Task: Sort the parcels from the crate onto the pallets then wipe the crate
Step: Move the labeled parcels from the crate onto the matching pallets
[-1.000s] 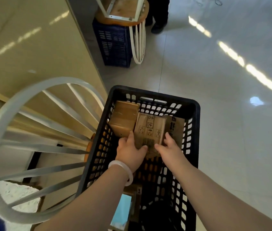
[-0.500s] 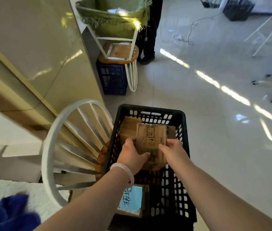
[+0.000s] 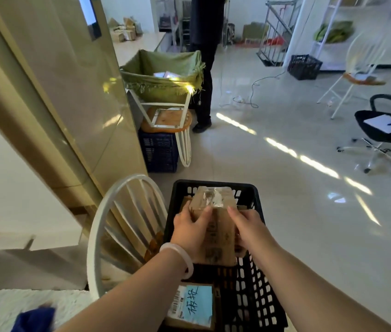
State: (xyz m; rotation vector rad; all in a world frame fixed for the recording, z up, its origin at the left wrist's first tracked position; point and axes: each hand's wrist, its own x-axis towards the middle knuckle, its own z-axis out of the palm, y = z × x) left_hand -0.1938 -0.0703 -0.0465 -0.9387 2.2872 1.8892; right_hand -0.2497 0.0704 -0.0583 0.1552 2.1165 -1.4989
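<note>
You are lifting the taped cardboard parcel [image 3: 216,212] up over the black crate [image 3: 213,183], where it was lying a second ago. Your left hand [image 3: 189,232] and right hand [image 3: 249,227] are clamping its sides with curled fingers [image 3: 234,212]. Carrying it to a pallet is likely coming next.

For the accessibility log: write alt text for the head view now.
The left hand and right hand grip a cardboard parcel over a black crate holding a blue-labelled parcel and others. A white chair stands left of the crate; a green sack hangs ahead.
</note>
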